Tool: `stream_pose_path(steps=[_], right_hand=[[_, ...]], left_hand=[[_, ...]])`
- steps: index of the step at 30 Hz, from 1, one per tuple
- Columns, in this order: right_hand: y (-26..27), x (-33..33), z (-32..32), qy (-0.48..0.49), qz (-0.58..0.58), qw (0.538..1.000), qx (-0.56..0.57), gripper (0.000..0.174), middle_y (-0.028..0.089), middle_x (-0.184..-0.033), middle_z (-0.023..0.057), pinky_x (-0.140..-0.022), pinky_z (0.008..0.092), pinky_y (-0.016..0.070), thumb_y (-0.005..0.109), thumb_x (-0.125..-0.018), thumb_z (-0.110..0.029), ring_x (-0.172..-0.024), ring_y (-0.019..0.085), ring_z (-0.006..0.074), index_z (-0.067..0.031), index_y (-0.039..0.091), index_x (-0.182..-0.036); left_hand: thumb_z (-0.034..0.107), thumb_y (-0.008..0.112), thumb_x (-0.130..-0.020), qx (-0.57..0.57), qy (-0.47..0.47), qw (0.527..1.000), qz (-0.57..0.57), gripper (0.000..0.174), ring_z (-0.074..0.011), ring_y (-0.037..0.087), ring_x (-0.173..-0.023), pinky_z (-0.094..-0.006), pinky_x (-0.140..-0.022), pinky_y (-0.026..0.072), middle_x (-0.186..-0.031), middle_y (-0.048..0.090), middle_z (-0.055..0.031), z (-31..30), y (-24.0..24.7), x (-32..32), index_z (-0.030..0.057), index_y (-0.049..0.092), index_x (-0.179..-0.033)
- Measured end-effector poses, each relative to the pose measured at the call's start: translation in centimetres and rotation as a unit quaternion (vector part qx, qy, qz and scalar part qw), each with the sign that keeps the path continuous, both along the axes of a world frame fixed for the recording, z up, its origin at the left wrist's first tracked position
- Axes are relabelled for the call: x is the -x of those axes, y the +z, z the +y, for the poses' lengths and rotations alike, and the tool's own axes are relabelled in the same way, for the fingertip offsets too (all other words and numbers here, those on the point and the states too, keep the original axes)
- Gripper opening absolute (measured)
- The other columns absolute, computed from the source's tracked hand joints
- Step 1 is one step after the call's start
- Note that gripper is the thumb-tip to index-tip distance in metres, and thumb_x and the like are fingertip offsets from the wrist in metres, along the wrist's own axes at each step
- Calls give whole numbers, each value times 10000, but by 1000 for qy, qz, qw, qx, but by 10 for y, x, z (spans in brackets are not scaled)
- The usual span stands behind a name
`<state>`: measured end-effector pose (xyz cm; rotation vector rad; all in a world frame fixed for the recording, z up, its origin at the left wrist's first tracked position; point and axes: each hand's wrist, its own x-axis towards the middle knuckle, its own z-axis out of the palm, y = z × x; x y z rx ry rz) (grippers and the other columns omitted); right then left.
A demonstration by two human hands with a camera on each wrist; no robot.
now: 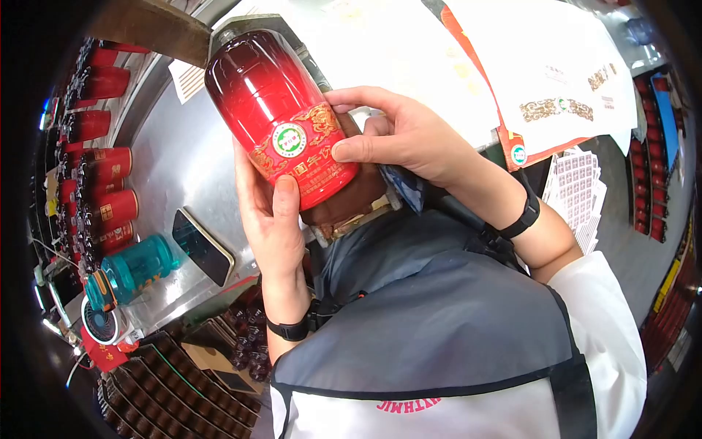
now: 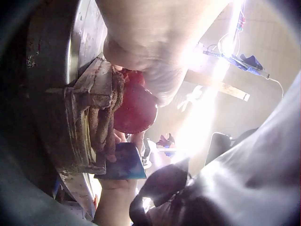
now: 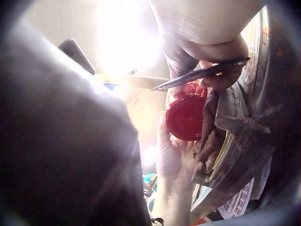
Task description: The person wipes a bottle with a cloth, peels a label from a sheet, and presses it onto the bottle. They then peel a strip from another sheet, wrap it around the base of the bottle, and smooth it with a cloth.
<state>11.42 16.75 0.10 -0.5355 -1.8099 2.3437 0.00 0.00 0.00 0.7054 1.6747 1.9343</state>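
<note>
A glossy red bottle [image 1: 267, 95], darkening toward its neck, lies tilted with its base toward the person. Gold ornament, gold characters and a round green-and-white emblem [image 1: 289, 140] cover its lower front. My left hand [image 1: 272, 219] grips it near the base, thumb on the front. Across from it, my right hand [image 1: 398, 135] holds the other side, thumb beside the gold print and forefinger along the edge. A thin, flat dark plate [image 3: 202, 74] is tucked in the curled right fingers. Under the bottle is a brown cloth [image 2: 102, 125] on a worn support [image 1: 344, 225].
Red canisters [image 1: 110, 164] line the left, near a teal water bottle [image 1: 139, 267], a phone [image 1: 203, 246] and a small fan [image 1: 101, 322]. Printed white sheets [image 1: 548, 73] lie right, with label sheets [image 1: 574, 194] below. A wooden bar [image 1: 150, 29] crosses the upper left.
</note>
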Motion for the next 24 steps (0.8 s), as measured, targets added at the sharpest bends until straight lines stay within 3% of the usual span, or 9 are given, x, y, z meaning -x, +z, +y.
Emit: stream_pose_path(steps=[3, 6, 9, 11, 13, 14, 19, 21, 24], right_hand=[[2, -1, 7, -55, 35, 998, 16, 465, 653, -1021, 66, -615, 156, 455, 605, -987, -326, -596, 518, 46, -21, 569, -1336], [-8, -4, 36, -174, -27, 976, 125, 524, 665, -1032, 84, -676, 235, 512, 426, -1051, -437, -745, 602, 108, 15, 627, -1224], [0, -14, 42, -186, -25, 962, 198, 527, 672, -1052, 86, -717, 247, 526, 406, -1056, -448, -814, 622, 123, 0, 636, -1213], [16, -15, 37, -157, 19, 961, 228, 401, 671, -1043, 74, -745, 258, 526, 518, -1026, -352, -835, 616, 116, -20, 623, -1225], [32, -17, 22, -121, 29, 992, -11, 355, 665, -1030, 58, -786, 258, 513, 641, -938, -188, -866, 611, 99, -25, 592, -1249], [38, -16, 15, -79, 60, 995, 21, 427, 656, -1024, 47, -803, 244, 494, 701, -836, -73, -879, 599, 91, -21, 570, -1239], [37, -16, 15, -39, 44, 985, -159, 277, 650, -941, -11, -763, 213, 487, 729, -824, 3, -864, 587, 48, -2, 642, -1087], [38, -17, 21, -130, 31, 945, -298, 253, 650, -921, 4, -730, 219, 482, 721, -825, 9, -837, 596, 67, -5, 657, -1069], [52, -20, 8, -67, 148, 903, -398, 303, 651, -876, 56, -676, 269, 480, 735, -741, 65, -777, 611, 158, -50, 726, -1021]], left_hand=[[213, 602, -978, -11, 3, 1000, 0, 663, -222, 481, -1301, -364, -1104, 372, -1447, 460, -147, 2, 0, -3, -28, 289, -1510], [153, 568, -986, 3, 29, 1000, -6, 623, -218, 476, -1306, -365, -1111, 364, -1453, 455, -143, 1, 1, -6, -32, 287, -1511], [120, 545, -990, -9, 12, 1000, -4, 608, -219, 455, -1330, -366, -1125, 348, -1476, 433, -141, 0, 3, -7, -28, 279, -1517], [129, 549, -991, -7, -3, 1000, 1, 626, -221, 427, -1356, -366, -1137, 332, -1500, 408, -139, 1, 5, -7, -21, 261, -1527], [135, 552, -991, -7, -1, 1000, 2, 643, -220, 412, -1369, -366, -1141, 324, -1511, 393, -138, 2, 6, -7, -15, 243, -1535], [113, 574, -972, 0, -4, 1000, -11, 697, -229, 401, -1376, -372, -1144, 314, -1519, 379, -144, 1, 7, -6, -7, 199, -1547], [64, 594, -947, -5, -4, 1000, -23, 761, -239, 391, -1383, -375, -1149, 301, -1531, 359, -155, 1, 6, -5, 0, 149, -1561], [25, 571, -950, -1, -21, 1000, -14, 758, -235, 391, -1383, -376, -1149, 303, -1540, 345, -152, 1, 7, -4, 6, 128, -1565], [70, 685, -885, -41, -14, 997, -67, 906, -238, 402, -1374, -376, -1139, 326, -1538, 337, -153, 2, 5, -5, 18, 96, -1571]])
